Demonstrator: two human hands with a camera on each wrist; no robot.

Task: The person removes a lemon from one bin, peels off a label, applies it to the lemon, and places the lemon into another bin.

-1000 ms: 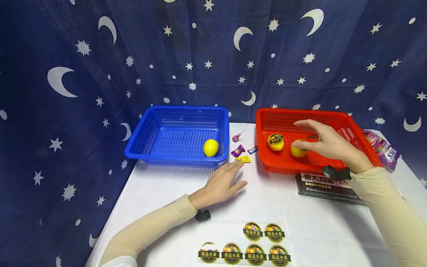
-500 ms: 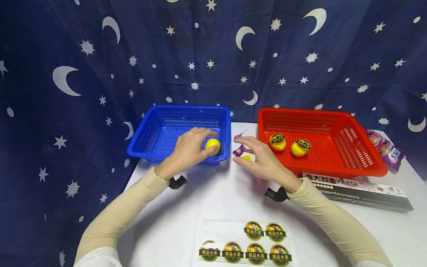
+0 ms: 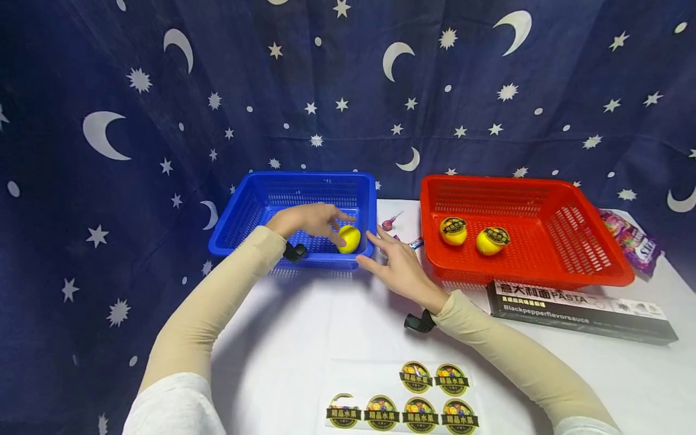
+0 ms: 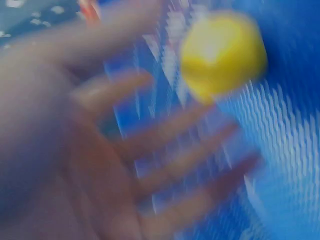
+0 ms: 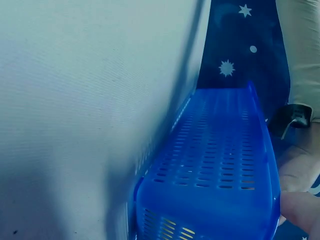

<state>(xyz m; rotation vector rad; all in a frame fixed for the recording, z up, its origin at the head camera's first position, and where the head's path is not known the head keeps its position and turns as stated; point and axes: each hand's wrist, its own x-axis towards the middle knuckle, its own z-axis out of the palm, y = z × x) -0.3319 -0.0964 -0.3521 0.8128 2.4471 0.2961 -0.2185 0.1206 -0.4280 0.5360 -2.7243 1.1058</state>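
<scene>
My left hand reaches into the blue basket, fingers extended beside a yellow lemon. Blurred in the left wrist view, that lemon lies just beyond the spread fingertips, which do not close round it. My right hand is at the basket's front right corner. Its fingertips and thumb rest against the rim. In the right wrist view, part of the right hand shows beside the blue basket. The red basket holds two lemons with black labels.
Between the baskets lie a lollipop and a small blue wrapped candy; other candies are mostly hidden by my right hand. A pasta box lies before the red basket, a purple bag at its right. A label sheet lies in front.
My left hand has moved from the candies into the blue basket, beside the lemon. My right hand has come left from above the red basket to the blue basket's corner.
</scene>
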